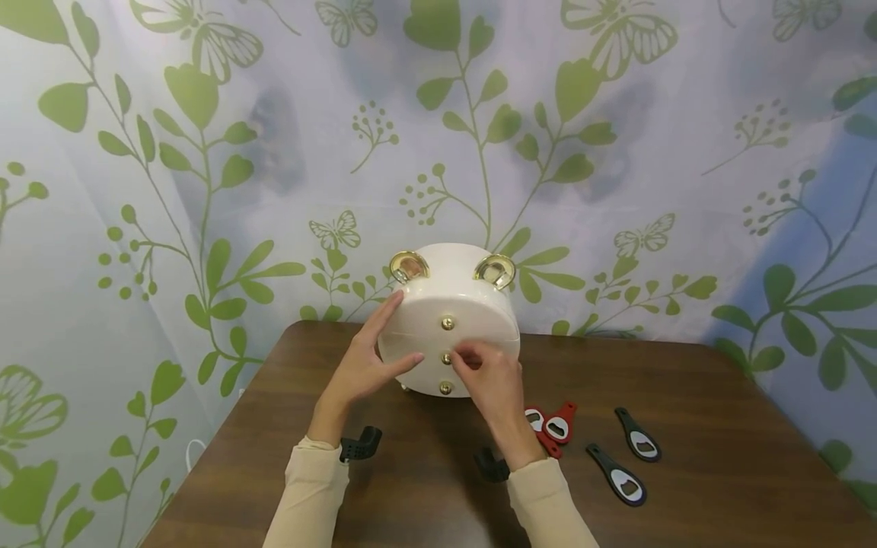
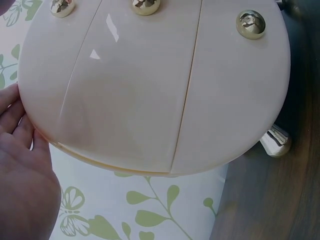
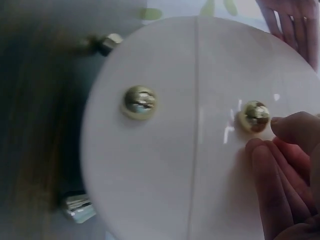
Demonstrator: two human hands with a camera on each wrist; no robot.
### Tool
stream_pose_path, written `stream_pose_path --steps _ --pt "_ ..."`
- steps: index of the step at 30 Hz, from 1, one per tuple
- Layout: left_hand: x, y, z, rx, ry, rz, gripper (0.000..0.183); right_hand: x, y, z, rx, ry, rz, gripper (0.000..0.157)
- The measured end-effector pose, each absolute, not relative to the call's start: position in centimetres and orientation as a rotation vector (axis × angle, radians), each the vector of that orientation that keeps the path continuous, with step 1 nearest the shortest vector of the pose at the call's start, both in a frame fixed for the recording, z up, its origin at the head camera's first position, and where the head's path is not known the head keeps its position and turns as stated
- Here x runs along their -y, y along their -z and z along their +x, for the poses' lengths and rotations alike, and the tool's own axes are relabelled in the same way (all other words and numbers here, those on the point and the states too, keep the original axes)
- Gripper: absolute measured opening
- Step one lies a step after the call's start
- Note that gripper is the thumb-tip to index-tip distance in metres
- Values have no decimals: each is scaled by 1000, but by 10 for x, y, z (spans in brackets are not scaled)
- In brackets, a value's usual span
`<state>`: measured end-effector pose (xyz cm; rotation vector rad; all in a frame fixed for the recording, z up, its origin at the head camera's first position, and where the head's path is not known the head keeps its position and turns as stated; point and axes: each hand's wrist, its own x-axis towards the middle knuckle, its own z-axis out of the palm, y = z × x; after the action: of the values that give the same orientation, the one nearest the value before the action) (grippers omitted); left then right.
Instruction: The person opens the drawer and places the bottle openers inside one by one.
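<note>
My right hand point(image 1: 495, 374) by the middle knob point(image 1: 447, 358), twelve o'clock.
It's curled at the knob's three o'clock, pinching or not I can't tell; my left hand point(image 1: 361, 365), spread, touches the white cabinet point(image 1: 473, 316) at ten o'clock. A hard tug against that light brace could tip it my way.

Near the far edge of the table point(image 1: 692, 411) stood one white box point(image 1: 426, 320) with two gold ears point(image 1: 495, 271), three gold knobs point(image 1: 448, 323) and at least two gold feet point(image 3: 80, 207). Two hands point(image 1: 493, 374) showed. Toward the right edge lay two dark bottle openers point(image 1: 617, 477) and at least two red ones point(image 1: 560, 428).
</note>
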<state>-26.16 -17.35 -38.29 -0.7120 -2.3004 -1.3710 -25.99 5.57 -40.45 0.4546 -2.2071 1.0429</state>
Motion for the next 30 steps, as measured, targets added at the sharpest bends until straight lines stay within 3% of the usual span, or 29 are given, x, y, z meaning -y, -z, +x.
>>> stream_pose_path --steps 30 --pt "175 389 -265 2310 1310 -712 98 -49 430 -265 2145 -1371 509 15"
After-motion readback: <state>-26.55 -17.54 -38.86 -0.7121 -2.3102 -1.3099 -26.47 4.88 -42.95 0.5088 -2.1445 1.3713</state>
